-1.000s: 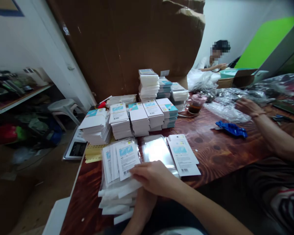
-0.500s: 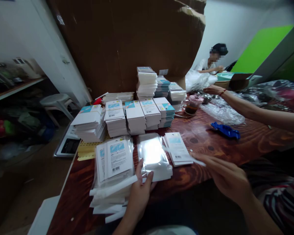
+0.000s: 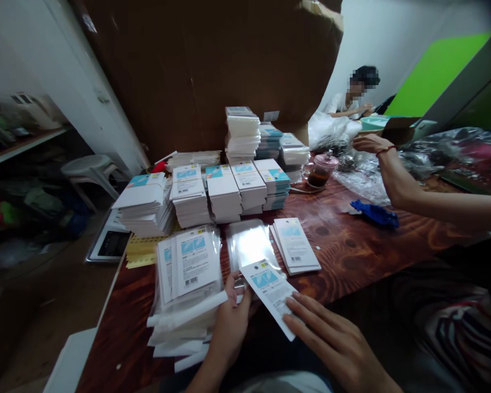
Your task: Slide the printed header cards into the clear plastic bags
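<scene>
A printed white card with light-blue pictures lies tilted in my right hand, thumb hidden beneath it and fingers on top. Its upper end reaches over the near end of a pile of clear plastic bags. My left hand pinches the near edge of these bags, close to the card's left corner. Whether the card's end is inside a bag, I cannot tell. To the right is a small pile of matching cards. On the left, bagged cards are heaped with their white flaps toward me.
Banded card stacks line the table behind the bags. A lidded glass cup with dark liquid and a blue tool-like object are to the right. A co-worker's arm reaches in from the right; another person sits farther back.
My right hand has brought the card leftward and toward me, over the near end of the bags. My left hand stays at the bags. The co-worker's hand has moved slightly right.
</scene>
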Demonstrator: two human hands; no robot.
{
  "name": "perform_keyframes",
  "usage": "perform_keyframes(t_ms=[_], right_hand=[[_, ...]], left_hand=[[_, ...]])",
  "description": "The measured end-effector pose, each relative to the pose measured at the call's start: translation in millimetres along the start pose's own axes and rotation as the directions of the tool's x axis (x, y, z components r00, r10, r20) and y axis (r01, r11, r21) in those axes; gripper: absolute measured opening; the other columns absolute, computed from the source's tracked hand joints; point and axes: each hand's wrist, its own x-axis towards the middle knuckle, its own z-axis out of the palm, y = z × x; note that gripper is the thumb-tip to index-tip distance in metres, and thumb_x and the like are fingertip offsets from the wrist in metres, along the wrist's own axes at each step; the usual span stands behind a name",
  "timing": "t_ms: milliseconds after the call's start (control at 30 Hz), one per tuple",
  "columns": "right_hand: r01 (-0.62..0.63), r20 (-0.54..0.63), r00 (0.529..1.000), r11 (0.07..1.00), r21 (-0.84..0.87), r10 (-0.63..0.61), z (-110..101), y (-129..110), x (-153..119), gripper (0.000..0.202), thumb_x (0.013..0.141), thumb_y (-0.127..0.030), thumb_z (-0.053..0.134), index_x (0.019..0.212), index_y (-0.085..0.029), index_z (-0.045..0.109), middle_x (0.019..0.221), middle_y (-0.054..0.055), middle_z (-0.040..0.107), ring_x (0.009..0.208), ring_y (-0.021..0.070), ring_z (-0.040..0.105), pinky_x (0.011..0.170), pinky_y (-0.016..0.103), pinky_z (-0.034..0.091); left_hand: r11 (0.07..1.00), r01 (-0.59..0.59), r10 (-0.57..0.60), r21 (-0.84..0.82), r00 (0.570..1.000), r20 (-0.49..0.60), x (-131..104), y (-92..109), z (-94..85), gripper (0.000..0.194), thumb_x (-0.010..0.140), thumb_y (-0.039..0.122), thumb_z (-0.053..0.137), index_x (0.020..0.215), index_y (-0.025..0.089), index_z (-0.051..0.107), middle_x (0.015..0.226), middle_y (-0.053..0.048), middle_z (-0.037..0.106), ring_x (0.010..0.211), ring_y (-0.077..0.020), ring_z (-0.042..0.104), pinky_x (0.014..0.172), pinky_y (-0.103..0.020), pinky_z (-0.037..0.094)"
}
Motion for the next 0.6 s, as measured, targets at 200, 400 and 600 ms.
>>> perform_keyframes(t_ms=[200,400,600], right_hand=[[-0.053,0.13,0.99,0.998,-0.047,0.058,13,-6,40,0.049,0.091,-0.008,0.033,0.139,-0.018,0.038,0.143,0.01,0.038,0.131,0.0243,0.036,0.101,0.038,0.043],[-0.158,0.237,0.961,0.986,0.058,0.14,44,25,85,0.056,0.085,-0.004,0.043,0.138,-0.023,0.04,0.144,0.012,0.037,0.132,0.0229,0.034,0.106,0.041,0.036],[-0.198,0.269,0.948,0.977,0.076,0.171,48,35,105,0.045,0.079,0.001,0.045,0.119,-0.015,0.059,0.122,0.011,0.062,0.112,0.0226,0.059,0.093,0.037,0.05]], left_hand=[[0.999,-0.02,0.018,0.041,0.999,0.052,7,-9,-8.4,0.05,0.076,0.032,0.065,0.123,0.022,0.049,0.117,-0.01,0.065,0.107,-0.0247,0.062,0.098,-0.039,0.043],[1.0,0.009,-0.009,-0.011,1.0,0.022,6,-9,-5.7,0.044,0.074,0.035,0.067,0.115,0.023,0.058,0.132,-0.007,0.055,0.114,-0.0251,0.056,0.092,-0.036,0.048],[0.998,0.014,-0.014,0.061,1.0,-0.001,1,-1,-4.0,0.04,0.071,0.042,0.068,0.103,0.019,0.063,0.115,-0.009,0.064,0.103,-0.0255,0.061,0.086,-0.036,0.051]])
